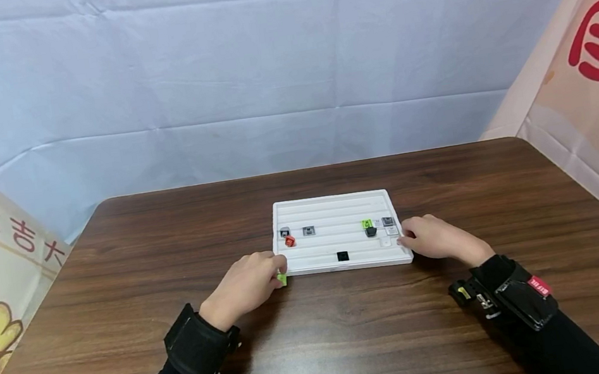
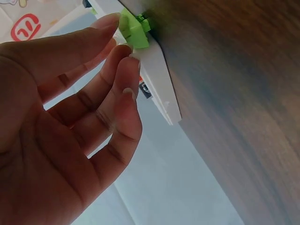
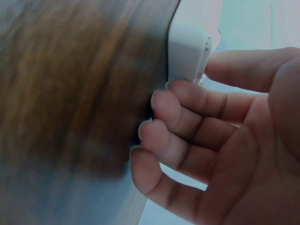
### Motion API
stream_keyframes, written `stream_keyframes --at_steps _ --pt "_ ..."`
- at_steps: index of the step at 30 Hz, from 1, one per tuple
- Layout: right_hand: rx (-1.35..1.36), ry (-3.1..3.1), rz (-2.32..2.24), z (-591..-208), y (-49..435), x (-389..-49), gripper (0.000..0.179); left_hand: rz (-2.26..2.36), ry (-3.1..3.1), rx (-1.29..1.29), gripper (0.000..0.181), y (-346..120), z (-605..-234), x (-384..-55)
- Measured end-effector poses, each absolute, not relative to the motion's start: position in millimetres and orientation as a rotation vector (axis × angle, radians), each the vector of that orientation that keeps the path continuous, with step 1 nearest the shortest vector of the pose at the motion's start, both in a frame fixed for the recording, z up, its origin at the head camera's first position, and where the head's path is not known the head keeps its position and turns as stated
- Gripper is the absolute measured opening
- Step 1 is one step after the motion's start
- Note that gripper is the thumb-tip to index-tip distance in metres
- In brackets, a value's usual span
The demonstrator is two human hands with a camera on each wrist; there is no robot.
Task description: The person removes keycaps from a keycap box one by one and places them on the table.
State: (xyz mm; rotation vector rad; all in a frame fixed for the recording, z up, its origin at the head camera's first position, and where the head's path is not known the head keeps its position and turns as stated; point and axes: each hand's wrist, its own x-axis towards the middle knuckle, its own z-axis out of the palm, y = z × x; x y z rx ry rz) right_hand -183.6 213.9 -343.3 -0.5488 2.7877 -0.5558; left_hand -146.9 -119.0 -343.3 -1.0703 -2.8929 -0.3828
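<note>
A white ridged tray (image 1: 337, 207) lies on the table and bears several small plastic blocks. At its near left corner, my left hand (image 1: 249, 281) pinches a small bright-green block (image 2: 134, 32) between thumb and fingertips. The block has a small knob on one side and overlaps the tray's edge in the left wrist view. My right hand (image 1: 435, 237) grips the tray's right edge near the front corner, thumb at the top rim and index finger at the side wall. Its other fingers (image 3: 166, 105) curl loosely beside the tray, low over the table.
On the tray are a red block (image 1: 290, 241), a black block (image 1: 342, 256), another black one (image 1: 371, 232), a green block (image 1: 366, 223), grey blocks (image 1: 308, 231) and pale clear pieces (image 1: 391, 231). The brown wooden table (image 1: 320, 337) ends at a pale cloth (image 1: 261, 77).
</note>
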Motion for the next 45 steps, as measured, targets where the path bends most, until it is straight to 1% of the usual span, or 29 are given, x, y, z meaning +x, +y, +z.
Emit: stream_keyframes --at_steps 11,26,35,40,45 --pt "-0.545 2.774 -0.558 -343 214 -184 0.028 -0.407 -2.864 -1.064 0.006 -120 -340 -145" --pt "-0.534 2.775 -0.572 -341 214 -182 0.028 -0.432 -2.821 -1.034 0.004 -107 -332 -156" --pt "-0.548 2.760 -0.586 -338 213 -179 0.027 -0.419 -2.799 -0.940 0.005 -97 -337 -171" --pt "-0.552 2.761 -0.591 -338 213 -179 0.027 -0.411 -2.838 -0.902 0.016 -93 -339 -177" --pt "-0.555 2.757 -0.592 -339 215 -179 0.027 -0.425 -2.876 -0.901 0.020 -91 -342 -182"
